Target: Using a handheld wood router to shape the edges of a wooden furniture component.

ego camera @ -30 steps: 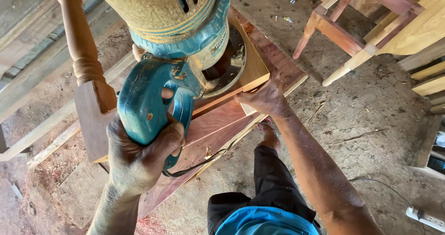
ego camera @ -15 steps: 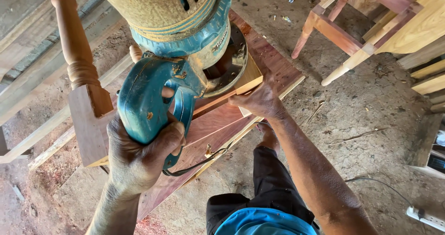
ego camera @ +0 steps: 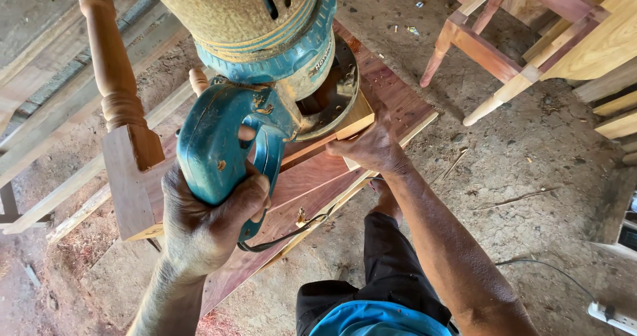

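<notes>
Beneath the left hand (ego camera: 206, 223), whose fingers (ego camera: 249, 190) are closed tight around the teal handle of a dusty power tool (ego camera: 265, 64), a reddish wooden board (ego camera: 391, 104) lies flat. Right of those fingers, the right hand (ego camera: 371, 147) presses on the board's edge, its fingers bent against a pale wood block (ego camera: 355, 120). Left of them stands a turned wooden leg (ego camera: 113, 84)

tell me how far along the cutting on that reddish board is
Done: cannot tell; the saw body hides any cut line. In hand: the left hand grips the teal circular saw's handle, its base on the reddish board, while the right hand presses a small wood block beside the base. Left: the board near the cord looks uncut.
</notes>
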